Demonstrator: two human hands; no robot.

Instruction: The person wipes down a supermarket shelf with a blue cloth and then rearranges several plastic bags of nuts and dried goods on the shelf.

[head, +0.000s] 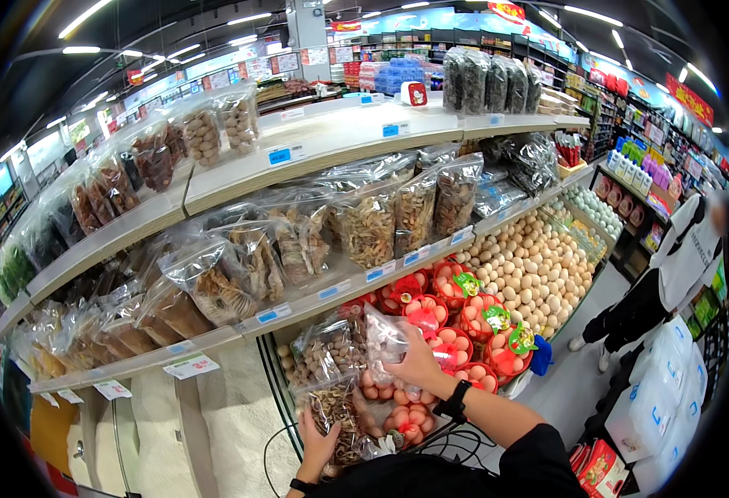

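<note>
My left hand grips the side of a clear plastic bag of dried mushrooms, low in front of me. My right hand has its fingers closed on a clear bag with pale contents, too unclear to name. Just left of that lies a clear bag of brownish round dried goods. Beneath and beside the bags are red net packs of brown eggs, some with green tags. Loose brown eggs fill the bin behind them.
A tiered shelf with a pale edge crosses in front, holding bagged dried goods. Below left is a bin of white grain. Black cables hang near my right forearm. Clear plastic boxes and a standing person are at right.
</note>
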